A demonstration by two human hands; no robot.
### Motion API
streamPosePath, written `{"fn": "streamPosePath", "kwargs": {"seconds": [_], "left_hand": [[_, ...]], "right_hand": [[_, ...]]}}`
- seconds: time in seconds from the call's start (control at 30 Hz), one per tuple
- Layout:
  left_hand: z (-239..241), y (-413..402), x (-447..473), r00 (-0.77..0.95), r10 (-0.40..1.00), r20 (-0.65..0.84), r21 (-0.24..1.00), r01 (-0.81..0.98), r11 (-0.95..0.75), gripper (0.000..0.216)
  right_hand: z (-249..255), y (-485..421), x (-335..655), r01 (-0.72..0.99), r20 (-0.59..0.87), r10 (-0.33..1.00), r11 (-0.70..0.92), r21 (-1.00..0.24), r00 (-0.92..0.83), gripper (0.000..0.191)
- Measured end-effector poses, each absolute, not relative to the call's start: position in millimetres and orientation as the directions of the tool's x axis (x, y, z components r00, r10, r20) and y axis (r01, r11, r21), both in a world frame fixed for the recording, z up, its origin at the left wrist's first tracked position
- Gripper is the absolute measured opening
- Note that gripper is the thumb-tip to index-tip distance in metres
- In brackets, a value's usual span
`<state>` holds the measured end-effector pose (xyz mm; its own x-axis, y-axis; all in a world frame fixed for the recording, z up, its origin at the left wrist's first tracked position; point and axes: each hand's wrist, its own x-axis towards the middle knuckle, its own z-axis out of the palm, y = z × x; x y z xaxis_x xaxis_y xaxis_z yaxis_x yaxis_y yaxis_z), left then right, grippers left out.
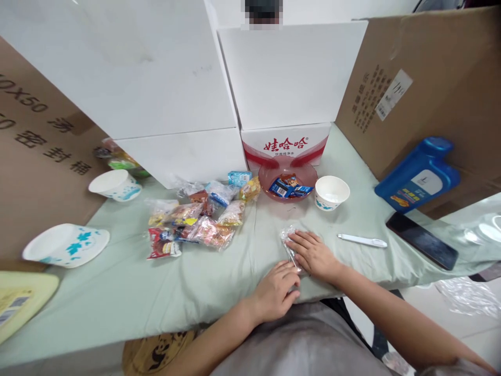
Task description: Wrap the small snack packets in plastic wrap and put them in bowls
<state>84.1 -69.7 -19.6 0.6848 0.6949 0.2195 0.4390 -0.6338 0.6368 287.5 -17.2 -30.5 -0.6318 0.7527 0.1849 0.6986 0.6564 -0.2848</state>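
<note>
Fingers stretched out, my right hand (pixel 316 256) lies flat on a crumpled clear plastic wrapper (pixel 288 240) near the front of the table. Part of the wrapper is hidden under that palm. Just left of it, my left hand (pixel 277 290) rests with loosely bent fingers and its thumb apart, the fingertips close to the wrapper's lower end. Beyond the hands stands a pink see-through bowl (pixel 266 193) with blue and brown snack packets (pixel 287 187) inside. A white paper cup (pixel 332 192) is beside the bowl.
Several packaged snacks (pixel 211 232) are heaped left of centre. A white box cutter (pixel 362 241), a phone (pixel 422 240) and a blue bottle (pixel 418 175) lie or lean at right. Two tipped paper cups (pixel 70 245) are at left. Boxes (pixel 289 78) wall the back and sides.
</note>
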Motion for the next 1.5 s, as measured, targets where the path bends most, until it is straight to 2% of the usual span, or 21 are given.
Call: {"fn": "streamPosePath", "kwargs": {"seconds": [0.1,0.17,0.27,0.37,0.47,0.63,0.8,0.93,1.1,1.2,1.4,1.5], "left_hand": [[-4,-66,80,0.597,0.753,0.275,0.632,0.478,-0.610,0.011],[2,-55,78,0.558,0.767,0.316,0.573,0.532,-0.623,0.015],[-1,-33,77,0.619,0.720,0.313,0.454,0.568,-0.686,0.018],[-15,-18,77,0.676,0.685,0.272,0.393,0.572,-0.720,0.020],[-26,-14,75,0.679,0.679,0.278,0.402,0.560,-0.724,0.023],[-29,-18,73,0.668,0.670,0.323,0.412,0.538,-0.735,0.025],[-30,-17,72,0.671,0.666,0.325,0.429,0.523,-0.736,0.032],[-38,-15,71,0.634,0.687,0.356,0.477,0.509,-0.716,0.040],[-44,-15,70,0.559,0.724,0.405,0.520,0.511,-0.685,0.051],[-40,-16,71,0.596,0.710,0.375,0.483,0.529,-0.698,0.053],[-33,-16,72,0.606,0.713,0.353,0.309,0.644,-0.700,0.044],[-34,-15,73,0.638,0.716,0.284,0.319,0.642,-0.698,0.042]], "right_hand": [[-40,-17,286,0.719,0.195,0.762,0.648,-0.251,-0.618,0.043],[-40,-16,286,0.720,0.196,0.763,0.646,-0.252,-0.616,0.043],[-33,-16,287,0.706,0.202,0.760,0.649,-0.284,-0.618,0.041],[-23,-21,294,0.659,0.270,0.751,0.659,-0.363,-0.602,0.034],[-15,-31,306,0.605,0.315,0.724,0.688,-0.402,-0.614,0.027],[-15,-49,318,0.576,0.274,0.670,0.738,-0.352,-0.690,0.021],[-5,-44,310,0.573,0.336,0.654,0.756,-0.318,-0.677,0.020],[6,-11,295,0.655,0.313,0.739,0.674,-0.343,-0.597,0.019],[-11,34,274,0.815,0.216,0.853,0.520,-0.255,-0.476,0.018],[-27,42,266,0.836,0.227,0.865,0.494,-0.240,-0.447,0.017],[-38,40,266,0.831,0.276,0.868,0.483,-0.277,-0.413,0.018],[-32,40,271,0.825,0.315,0.871,0.471,-0.313,-0.378,0.019]]}}
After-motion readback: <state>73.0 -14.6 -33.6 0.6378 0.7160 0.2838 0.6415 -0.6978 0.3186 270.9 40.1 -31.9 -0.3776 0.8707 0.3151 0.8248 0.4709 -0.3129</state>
